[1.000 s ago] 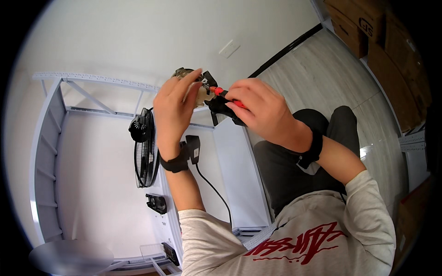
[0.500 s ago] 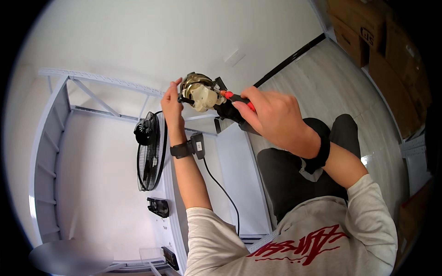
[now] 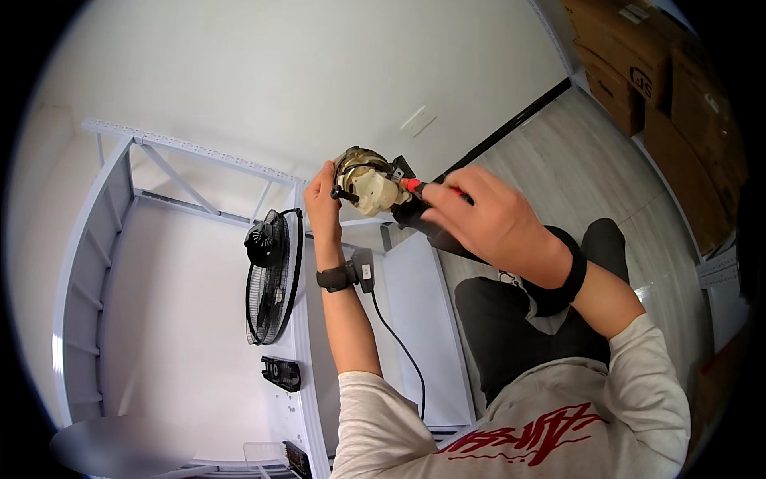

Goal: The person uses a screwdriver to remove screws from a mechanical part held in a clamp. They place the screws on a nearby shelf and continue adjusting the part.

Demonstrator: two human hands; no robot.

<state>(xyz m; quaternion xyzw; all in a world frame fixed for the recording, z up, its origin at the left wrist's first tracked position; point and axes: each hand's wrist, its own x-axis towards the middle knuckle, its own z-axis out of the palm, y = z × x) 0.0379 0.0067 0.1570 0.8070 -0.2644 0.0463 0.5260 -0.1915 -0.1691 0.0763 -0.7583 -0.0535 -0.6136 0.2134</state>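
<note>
A bare fan motor (image 3: 373, 190), brass-coloured with a cream plastic gearbox, is held up on a dark stem in front of the wall. Closed round the motor's left side is my left hand (image 3: 322, 206), its fingertips partly hidden behind the metal. My right hand (image 3: 491, 227) grips a red and black screwdriver (image 3: 413, 185), the shaft end of which points at the motor's right side beside a small black bracket (image 3: 403, 168). Whether the tip sits in a screw is too small to make out.
A black fan grille (image 3: 267, 303) stands on the pale shelf unit to the left. Nearer me on that shelf are a black plastic housing (image 3: 281, 373), several small loose parts and a dark case (image 3: 297, 461). Cardboard boxes (image 3: 622, 48) are stacked at the far right.
The whole view has shifted, so everything appears slightly lower and to the right. My right hand has turned a little on the screwdriver; my left hand still holds the motor.
</note>
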